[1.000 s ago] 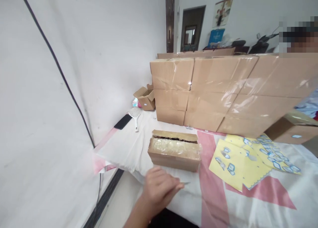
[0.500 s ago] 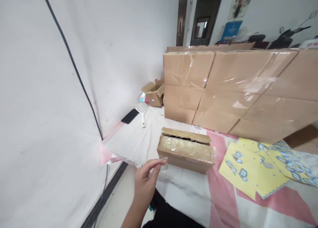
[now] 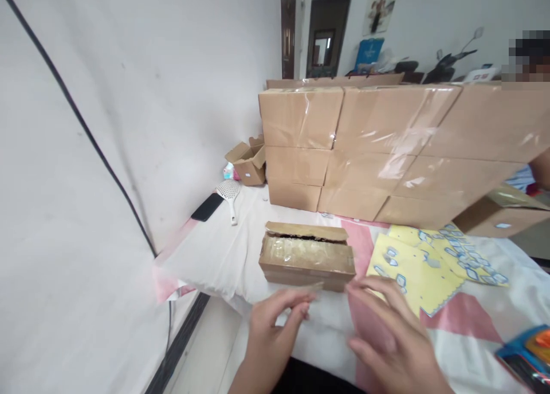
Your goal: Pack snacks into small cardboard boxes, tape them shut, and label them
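My left hand (image 3: 275, 328) is pinched, thumb against fingers, on a small translucent piece (image 3: 318, 287) that looks like clear film; it is too blurred to name exactly. My right hand (image 3: 397, 331) is apart from it on the right, thumb and fingers spread and nothing visible between them. Just beyond both hands lies a long cardboard box (image 3: 307, 259) with tape on top and a dark gap along its lid. Yellow sheets (image 3: 416, 268) bearing small blue-edged pieces lie past my right hand.
A wall of taped cartons (image 3: 365, 148) stands behind. At left are a white hairbrush (image 3: 229, 192), a black phone (image 3: 207, 207) and a small open box (image 3: 251, 168). A blue-orange object (image 3: 526, 354) sits lower right. Another person is partly visible at far right.
My right hand has come into view from the right. The view has turned right, showing another person and the blue-orange object. My left hand still pinches the translucent piece.
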Demonstrator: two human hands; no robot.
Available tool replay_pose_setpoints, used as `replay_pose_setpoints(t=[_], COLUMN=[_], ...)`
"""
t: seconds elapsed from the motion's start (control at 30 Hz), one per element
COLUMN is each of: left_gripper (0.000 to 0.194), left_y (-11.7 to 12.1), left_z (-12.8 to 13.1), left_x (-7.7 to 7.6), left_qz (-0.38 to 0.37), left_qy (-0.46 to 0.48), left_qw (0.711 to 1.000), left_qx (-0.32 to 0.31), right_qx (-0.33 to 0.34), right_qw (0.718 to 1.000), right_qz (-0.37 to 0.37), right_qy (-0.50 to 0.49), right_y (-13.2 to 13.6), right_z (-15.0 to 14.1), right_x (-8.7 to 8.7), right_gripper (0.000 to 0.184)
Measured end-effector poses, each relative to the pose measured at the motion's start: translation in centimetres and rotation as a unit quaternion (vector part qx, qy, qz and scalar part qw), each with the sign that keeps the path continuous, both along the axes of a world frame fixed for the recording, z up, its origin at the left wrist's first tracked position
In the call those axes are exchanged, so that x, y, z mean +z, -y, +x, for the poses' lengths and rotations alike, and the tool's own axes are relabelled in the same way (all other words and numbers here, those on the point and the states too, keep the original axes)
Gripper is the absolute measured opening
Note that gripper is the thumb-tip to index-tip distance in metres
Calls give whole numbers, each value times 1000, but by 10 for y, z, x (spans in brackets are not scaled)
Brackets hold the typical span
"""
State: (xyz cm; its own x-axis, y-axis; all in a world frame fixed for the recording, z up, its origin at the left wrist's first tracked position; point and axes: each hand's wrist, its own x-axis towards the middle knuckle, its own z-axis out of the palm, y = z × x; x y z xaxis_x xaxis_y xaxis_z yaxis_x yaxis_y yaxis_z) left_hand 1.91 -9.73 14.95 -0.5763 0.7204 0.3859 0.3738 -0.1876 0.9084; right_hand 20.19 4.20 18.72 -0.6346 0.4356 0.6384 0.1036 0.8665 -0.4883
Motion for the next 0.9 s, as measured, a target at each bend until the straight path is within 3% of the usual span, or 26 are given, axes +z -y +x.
replay_pose_setpoints(t=[0.13,0.17,0.3,0.4,0.5,0.6,0.7,0.77,0.9], left_gripper=[16,16,26,45,24,35,61,64,70], left_y=[-1,0,11,17,10,-13,-39,-48,-47], left_z=[8,8,3,-11,-30,-45,-52,-52,-52], left_x=[8,5,-24,-41,-35,-15,-7,-12,-28], left_qz=[24,19,-91,-157,-85,-56,-136,-171,-187], left_qy=[-113,-115,-68,-96,-211,-367,-453,-461,-459], left_qw=[993,993,993,976,951,907,869,862,859], left_qx=[-34,-23,25,114,209,202,144,124,131], right_qx=[69,88,121,63,30,115,226,251,139], right_qw=[993,989,985,995,998,990,955,939,950], right_qz=[20,29,80,78,43,-52,-136,-165,-127], right_qy=[95,113,92,-13,-19,64,132,165,248], right_y=[8,9,-1,-18,-36,-52,-68,-80,-98], right_z=[-42,-45,-31,-12,-15,-44,-81,-102,-129], right_x=[14,19,34,46,60,67,63,54,24], right_gripper=[6,9,14,13,10,16,18,18,10])
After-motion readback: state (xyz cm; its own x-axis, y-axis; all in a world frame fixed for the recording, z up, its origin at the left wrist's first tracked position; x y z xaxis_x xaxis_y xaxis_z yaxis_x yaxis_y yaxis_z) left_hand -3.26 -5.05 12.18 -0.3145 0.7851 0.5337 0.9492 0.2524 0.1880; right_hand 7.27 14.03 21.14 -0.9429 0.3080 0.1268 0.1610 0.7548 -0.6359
